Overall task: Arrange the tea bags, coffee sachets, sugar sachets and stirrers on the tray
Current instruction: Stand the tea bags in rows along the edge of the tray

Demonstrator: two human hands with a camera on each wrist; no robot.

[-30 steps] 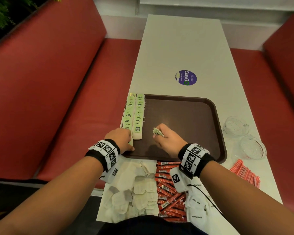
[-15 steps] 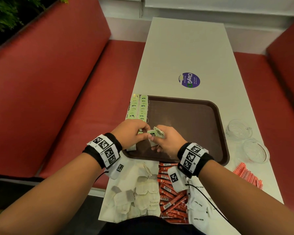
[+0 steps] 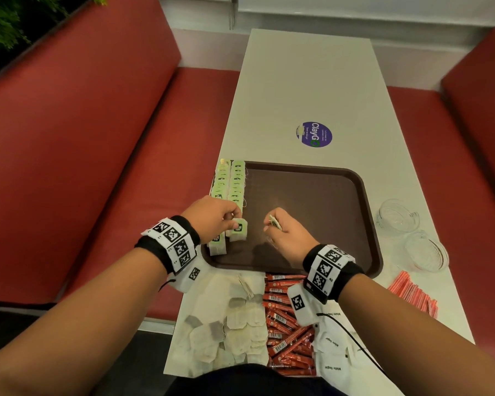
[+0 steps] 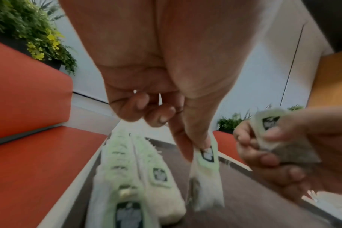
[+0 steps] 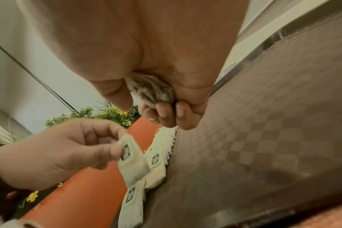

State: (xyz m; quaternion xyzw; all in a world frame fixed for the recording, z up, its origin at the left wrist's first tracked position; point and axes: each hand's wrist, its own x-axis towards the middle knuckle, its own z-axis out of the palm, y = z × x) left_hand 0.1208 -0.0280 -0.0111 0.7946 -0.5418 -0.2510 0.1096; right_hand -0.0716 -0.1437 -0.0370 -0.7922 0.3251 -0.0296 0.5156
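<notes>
Tea bag in my left hand (image 3: 215,214): one tea bag (image 3: 238,230), pinched by its green tag between thumb and forefinger, hanging just above the near end of the rows.
Handling: I judge it very light, soft and limp; the paper pouch could tear or crumple, so the stiff tag is the best place to hold it.
Spare tea bags in my right hand (image 3: 289,235): a small bunch (image 5: 150,90), fingers curled round it, held over the bare middle of the tray, apart from my left hand.
Rows on the tray: two lines of tea bags (image 3: 230,181) overlapping along the left edge of the brown tray (image 3: 366,201); the held bag hangs just beside the right-hand line.
Loose tea bags (image 3: 235,335): a heap on the table, below my wrists, near the tray's front rim.
Coffee sachets (image 3: 283,324): red pile between the heap and the white sugar sachets (image 3: 333,352); not yet on the tray.
Stirrers (image 3: 412,295): orange bundle right of my right forearm, well apart from both hands.
</notes>
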